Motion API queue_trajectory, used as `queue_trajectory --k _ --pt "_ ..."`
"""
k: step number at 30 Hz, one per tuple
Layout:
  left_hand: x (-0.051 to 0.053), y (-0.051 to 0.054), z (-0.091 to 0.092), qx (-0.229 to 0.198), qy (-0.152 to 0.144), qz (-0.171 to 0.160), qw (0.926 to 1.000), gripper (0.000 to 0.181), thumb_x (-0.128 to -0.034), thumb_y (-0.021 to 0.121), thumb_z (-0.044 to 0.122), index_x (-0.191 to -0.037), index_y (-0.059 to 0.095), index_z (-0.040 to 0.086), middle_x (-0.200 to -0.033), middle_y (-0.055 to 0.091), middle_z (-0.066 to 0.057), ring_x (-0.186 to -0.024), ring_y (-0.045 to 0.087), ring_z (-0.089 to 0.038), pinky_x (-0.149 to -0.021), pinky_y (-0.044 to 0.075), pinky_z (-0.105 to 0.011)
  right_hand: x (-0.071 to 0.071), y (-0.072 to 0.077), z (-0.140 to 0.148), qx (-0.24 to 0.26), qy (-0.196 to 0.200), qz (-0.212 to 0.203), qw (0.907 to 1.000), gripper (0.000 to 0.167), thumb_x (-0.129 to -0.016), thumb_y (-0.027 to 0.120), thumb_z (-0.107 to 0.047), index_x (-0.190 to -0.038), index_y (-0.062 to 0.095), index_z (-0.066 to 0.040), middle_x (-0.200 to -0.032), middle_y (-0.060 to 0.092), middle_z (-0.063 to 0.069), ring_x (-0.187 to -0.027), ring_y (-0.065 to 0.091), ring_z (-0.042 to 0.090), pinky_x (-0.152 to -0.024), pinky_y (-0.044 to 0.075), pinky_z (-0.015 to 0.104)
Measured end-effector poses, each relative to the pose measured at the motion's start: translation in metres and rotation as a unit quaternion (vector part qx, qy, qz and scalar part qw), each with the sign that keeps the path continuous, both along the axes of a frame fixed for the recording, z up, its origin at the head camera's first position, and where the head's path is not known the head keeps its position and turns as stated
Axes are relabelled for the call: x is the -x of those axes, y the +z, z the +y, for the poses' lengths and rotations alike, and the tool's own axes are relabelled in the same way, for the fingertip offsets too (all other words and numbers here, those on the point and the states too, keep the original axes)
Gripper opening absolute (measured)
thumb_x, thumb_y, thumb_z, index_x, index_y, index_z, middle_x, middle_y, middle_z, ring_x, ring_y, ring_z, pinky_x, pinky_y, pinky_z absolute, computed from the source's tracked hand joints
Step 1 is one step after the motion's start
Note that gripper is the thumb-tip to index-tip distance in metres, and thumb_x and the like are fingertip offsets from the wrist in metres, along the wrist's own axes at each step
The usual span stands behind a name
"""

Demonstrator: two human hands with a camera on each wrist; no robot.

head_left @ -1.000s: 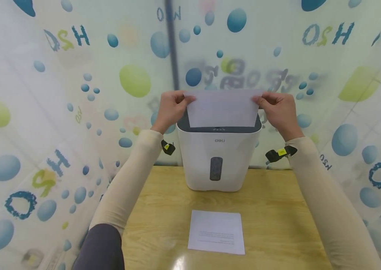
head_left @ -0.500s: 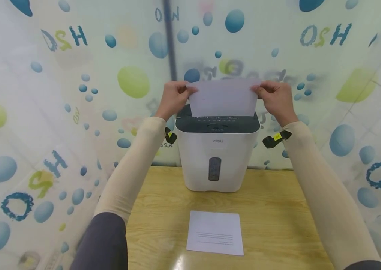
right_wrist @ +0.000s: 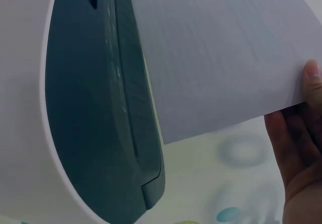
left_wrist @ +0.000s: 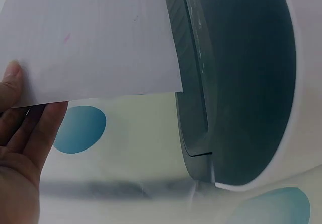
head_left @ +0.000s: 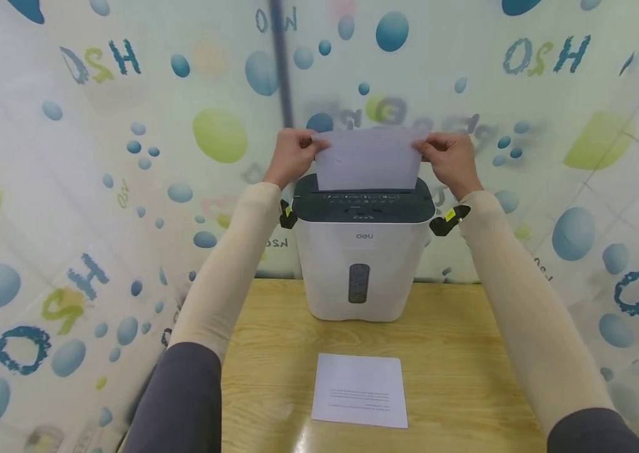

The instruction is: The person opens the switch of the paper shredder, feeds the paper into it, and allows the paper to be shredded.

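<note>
While hands (head_left: 291, 156) pinch top corners, white paper (head_left: 367, 162) stretches flat, faint pink mark (left_wrist: 67, 38) on face.

Curtained-off booth, bubble-and-H2O-printed curtains (head_left: 336, 82) on three sides, wood-grain table (head_left: 444, 352), white deli paper shredder (head_left: 363, 255)

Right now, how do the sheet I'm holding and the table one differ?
The held sheet is roughly upright at the machine; the table sheet lies flat. Left hand and right hand pinch the held sheet; neither touches the table sheet. The table sheet shows print; the held sheet's near side, no clear print. Both are white.
</note>
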State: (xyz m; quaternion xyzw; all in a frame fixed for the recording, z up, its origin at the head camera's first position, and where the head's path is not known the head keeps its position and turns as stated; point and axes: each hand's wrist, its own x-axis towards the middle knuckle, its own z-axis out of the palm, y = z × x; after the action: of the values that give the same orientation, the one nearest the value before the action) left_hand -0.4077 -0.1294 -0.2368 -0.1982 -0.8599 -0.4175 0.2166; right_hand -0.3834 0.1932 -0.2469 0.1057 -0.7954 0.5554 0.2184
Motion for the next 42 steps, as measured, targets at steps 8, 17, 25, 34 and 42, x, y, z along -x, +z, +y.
queue_trajectory --k 8,17,25,34,42 --pt "0.006 0.001 0.000 0.024 0.004 -0.005 0.9997 0.020 -0.1027 0.064 0.022 -0.108 0.082 0.013 -0.095 0.076 -0.009 -0.078 0.054 -0.017 -0.069 0.040 -0.026 0.020 -0.015 -0.001 0.039 0.028 -0.021 0.9986 0.021 -0.090 0.080 -0.031 -0.096 0.079 -0.010 -0.080 0.071 -0.018 -0.076 0.070 0.000 -0.084 0.058 0.021" --pt "0.007 0.002 0.004 0.049 0.008 -0.007 0.9987 0.023 -0.1049 0.060 0.020 -0.108 0.082 0.015 -0.102 0.078 -0.007 -0.088 0.062 -0.015 -0.072 0.042 -0.023 0.028 -0.026 0.002 0.060 0.029 -0.038 0.9970 0.023 -0.090 0.079 -0.031 -0.099 0.081 -0.011 -0.088 0.075 -0.014 -0.078 0.073 0.000 -0.097 0.058 0.037" --pt "0.009 0.004 0.004 0.046 0.010 -0.009 0.9988 0.023 -0.1048 0.061 0.022 -0.108 0.082 0.015 -0.104 0.078 -0.006 -0.089 0.063 -0.015 -0.074 0.045 -0.023 0.031 -0.024 0.001 0.077 0.035 -0.044 0.9955 0.026 -0.089 0.079 -0.030 -0.104 0.081 -0.009 -0.083 0.073 -0.017 -0.077 0.072 -0.001 -0.088 0.059 0.025" --pt "0.014 -0.005 0.003 0.053 0.009 -0.005 0.9985 0.021 -0.1032 0.064 0.023 -0.105 0.082 0.013 -0.098 0.078 -0.008 -0.077 0.055 -0.016 -0.069 0.042 -0.026 0.030 -0.033 0.000 0.056 0.035 -0.038 0.9971 0.025 -0.091 0.078 -0.029 -0.101 0.079 -0.006 -0.085 0.075 -0.015 -0.075 0.074 0.000 -0.092 0.060 0.033" --pt "0.015 -0.011 0.003 0.058 0.004 0.003 0.9983 0.026 -0.1018 0.066 0.024 -0.087 0.079 0.007 -0.079 0.072 -0.009 -0.067 0.047 -0.017 -0.065 0.037 -0.026 0.033 -0.038 0.002 0.027 0.023 -0.049 0.9982 0.023 -0.090 0.079 -0.034 -0.096 0.079 -0.011 -0.084 0.073 -0.015 -0.076 0.072 -0.001 -0.089 0.060 0.029"
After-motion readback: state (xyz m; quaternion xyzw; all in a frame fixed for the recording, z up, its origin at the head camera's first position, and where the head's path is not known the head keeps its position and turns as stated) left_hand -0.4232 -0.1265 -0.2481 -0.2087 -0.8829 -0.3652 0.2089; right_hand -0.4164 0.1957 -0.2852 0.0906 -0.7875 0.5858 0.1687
